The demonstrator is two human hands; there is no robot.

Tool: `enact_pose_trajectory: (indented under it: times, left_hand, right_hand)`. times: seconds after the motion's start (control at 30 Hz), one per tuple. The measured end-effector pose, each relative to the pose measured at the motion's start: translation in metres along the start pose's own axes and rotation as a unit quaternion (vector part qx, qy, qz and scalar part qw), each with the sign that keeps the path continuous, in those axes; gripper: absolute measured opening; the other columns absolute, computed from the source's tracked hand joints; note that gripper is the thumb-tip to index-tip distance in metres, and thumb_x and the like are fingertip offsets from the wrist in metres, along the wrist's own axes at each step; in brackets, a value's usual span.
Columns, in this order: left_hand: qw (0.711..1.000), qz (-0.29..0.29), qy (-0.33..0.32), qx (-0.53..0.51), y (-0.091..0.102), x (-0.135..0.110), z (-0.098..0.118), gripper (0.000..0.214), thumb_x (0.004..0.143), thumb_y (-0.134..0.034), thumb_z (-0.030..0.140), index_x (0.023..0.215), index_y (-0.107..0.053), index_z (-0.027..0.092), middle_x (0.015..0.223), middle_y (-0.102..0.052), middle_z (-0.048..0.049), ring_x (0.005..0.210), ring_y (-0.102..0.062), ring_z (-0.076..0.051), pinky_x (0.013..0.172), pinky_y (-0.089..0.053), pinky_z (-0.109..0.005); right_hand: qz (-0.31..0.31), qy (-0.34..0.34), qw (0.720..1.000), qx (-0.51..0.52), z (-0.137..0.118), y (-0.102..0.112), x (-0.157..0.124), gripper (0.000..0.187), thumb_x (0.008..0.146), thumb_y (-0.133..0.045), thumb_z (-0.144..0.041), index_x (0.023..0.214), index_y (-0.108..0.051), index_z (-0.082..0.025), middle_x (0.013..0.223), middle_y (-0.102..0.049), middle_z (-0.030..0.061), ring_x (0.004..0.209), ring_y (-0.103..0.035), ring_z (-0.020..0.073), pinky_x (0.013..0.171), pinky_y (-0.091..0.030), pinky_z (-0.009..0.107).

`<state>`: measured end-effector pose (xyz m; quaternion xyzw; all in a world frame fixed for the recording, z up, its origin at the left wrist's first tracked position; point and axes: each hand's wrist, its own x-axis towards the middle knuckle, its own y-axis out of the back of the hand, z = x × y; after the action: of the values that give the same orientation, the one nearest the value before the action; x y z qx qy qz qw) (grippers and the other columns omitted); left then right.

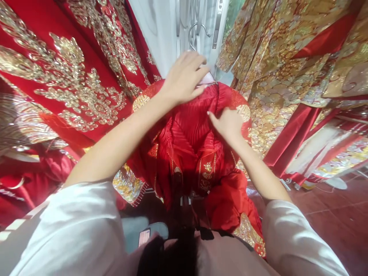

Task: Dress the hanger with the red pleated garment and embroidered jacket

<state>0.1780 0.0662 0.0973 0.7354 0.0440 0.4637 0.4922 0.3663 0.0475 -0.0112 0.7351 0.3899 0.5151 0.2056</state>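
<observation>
Centrally, head view: red pleated garment [189,142] on a metal hanger [198,28].
Left hand [184,78] is closed over its collar at the hanger; right hand [227,122] is laid flat, fingers unclenched, on the embroidered shoulder; gold-embroidered robes [287,57] are hung alongside.

Two hands are in view: the left hand [184,76] at upper centre and the right hand [227,123] just below and to its right. One red pleated garment [186,145] hangs at centre. One metal hanger hook [198,32] shows at the top. At left hang what seem to be two red gold-embroidered robes [66,76], though their folds overlap. At upper right, one mostly gold robe [287,65]. One phone [144,237] lies at the bottom.
</observation>
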Motion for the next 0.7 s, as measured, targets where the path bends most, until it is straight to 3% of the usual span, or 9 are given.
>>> enact_pose_trajectory:
  times: [0.07,0.17,0.23,0.37,0.43,0.5,0.57,0.63,0.7]
  left_hand:
    - [1.000,-0.007,-0.023,0.003,-0.011,0.025,0.001,0.044,0.078,-0.042,0.049,0.117,-0.061,0.040,0.112,-0.066,-0.0011,0.129,-0.037,-0.034,0.111,-0.021,-0.053]
    - [1.000,-0.019,-0.016,0.005,-0.027,0.044,-0.003,0.040,0.079,-0.040,0.047,0.104,-0.068,0.036,0.097,-0.070,-0.0040,0.123,-0.043,-0.034,0.111,-0.018,-0.053]
    - [1.000,-0.018,-0.008,0.004,-0.033,0.048,-0.007,0.037,0.080,-0.039,0.045,0.096,-0.070,0.034,0.090,-0.071,-0.0048,0.119,-0.047,-0.032,0.111,-0.019,-0.052]
    - [1.000,0.011,-0.002,0.001,-0.036,0.049,-0.008,0.030,0.080,-0.042,0.043,0.080,-0.071,0.035,0.078,-0.069,-0.0048,0.111,-0.051,-0.032,0.108,-0.024,-0.052]
    - [1.000,0.024,-0.001,-0.007,-0.037,0.049,-0.007,0.026,0.078,-0.044,0.042,0.073,-0.070,0.036,0.074,-0.068,-0.0045,0.108,-0.052,-0.032,0.106,-0.026,-0.053]
    - [0.999,0.032,0.005,-0.021,-0.038,0.050,-0.007,0.023,0.076,-0.047,0.042,0.068,-0.069,0.037,0.071,-0.068,-0.0035,0.106,-0.052,-0.032,0.104,-0.028,-0.054]
    - [0.999,0.036,0.009,-0.026,-0.040,0.052,-0.007,0.021,0.075,-0.049,0.041,0.065,-0.068,0.037,0.069,-0.067,-0.0025,0.105,-0.052,-0.032,0.104,-0.028,-0.054]
    - [0.999,0.041,0.003,-0.005,-0.042,0.053,-0.008,0.022,0.075,-0.049,0.040,0.065,-0.067,0.034,0.067,-0.066,-0.0033,0.103,-0.053,-0.031,0.106,-0.026,-0.054]
    - [0.998,0.045,-0.007,0.031,-0.044,0.055,-0.009,0.025,0.077,-0.047,0.041,0.065,-0.067,0.030,0.065,-0.064,-0.0054,0.101,-0.054,-0.031,0.110,-0.022,-0.054]
  right_hand:
    - [-0.033,-0.010,0.999,0.042,0.000,-0.004,0.002,0.034,0.085,-0.053,-0.043,0.093,-0.059,-0.011,0.084,-0.062,0.0218,0.093,-0.061,0.0370,0.083,-0.045,0.052]
    - [-0.098,-0.039,0.971,0.215,0.018,0.005,0.002,0.018,0.085,-0.055,-0.031,0.073,-0.051,-0.018,0.072,-0.059,0.0104,0.074,-0.061,0.0248,0.075,-0.049,0.042]
    - [-0.164,-0.076,0.925,0.333,0.031,0.022,0.004,0.028,0.084,-0.058,-0.031,0.063,-0.043,-0.019,0.060,-0.053,0.0029,0.057,-0.055,0.0162,0.061,-0.048,0.032]
    - [-0.264,-0.127,0.830,0.474,0.035,0.068,0.012,0.040,0.083,-0.064,-0.027,0.056,-0.036,-0.019,0.046,-0.034,-0.0059,0.038,-0.029,0.0051,0.039,-0.027,0.019]
    - [-0.234,-0.115,0.861,0.436,0.027,0.090,0.018,0.038,0.088,-0.058,-0.018,0.055,-0.039,-0.017,0.044,-0.033,-0.0059,0.037,-0.027,0.0042,0.039,-0.026,0.018]
    - [-0.141,-0.106,0.925,0.337,0.019,0.106,0.025,0.035,0.091,-0.049,-0.010,0.057,-0.047,-0.014,0.044,-0.042,-0.0028,0.039,-0.037,0.0057,0.044,-0.035,0.020]
    - [-0.063,-0.127,0.955,0.259,0.014,0.113,0.034,0.034,0.091,-0.045,-0.005,0.058,-0.051,-0.011,0.044,-0.047,-0.0004,0.042,-0.046,0.0083,0.053,-0.045,0.027]
    - [-0.043,-0.180,0.942,0.279,0.016,0.111,0.044,0.033,0.090,-0.044,-0.001,0.059,-0.049,-0.010,0.043,-0.048,-0.0007,0.043,-0.048,0.0089,0.060,-0.049,0.034]
    - [-0.079,-0.241,0.902,0.350,0.022,0.102,0.054,0.035,0.089,-0.037,0.003,0.059,-0.046,-0.012,0.043,-0.049,-0.0009,0.043,-0.047,0.0080,0.063,-0.050,0.034]
